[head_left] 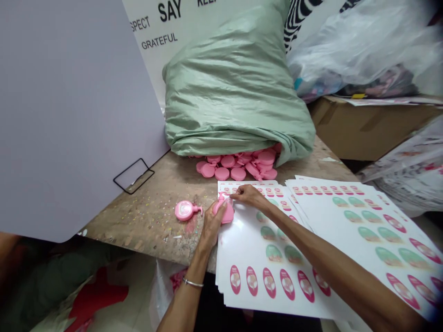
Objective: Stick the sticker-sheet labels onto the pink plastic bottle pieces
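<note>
My left hand (212,220) is wrapped round a small pink toy pump bottle (226,214), holding it over the left edge of the sticker sheets (242,251). Close against the bottle's top, my right hand (248,195) has its fingers pinched together. A small pale, clear-looking piece shows at those fingertips, too small to name for certain. To the left, another pink pump bottle (186,210) lies on its side on the table, with a label on its round face. Green domes and pink ovals are printed on the sheets.
A large green sack (235,92) lies on the table (148,221), with several pink bottles (238,167) spilling from its mouth. A second sheet stack (332,230) lies at right. A grey panel (69,115) stands left, near a black wire frame (134,176). Behind is a cardboard box (346,127).
</note>
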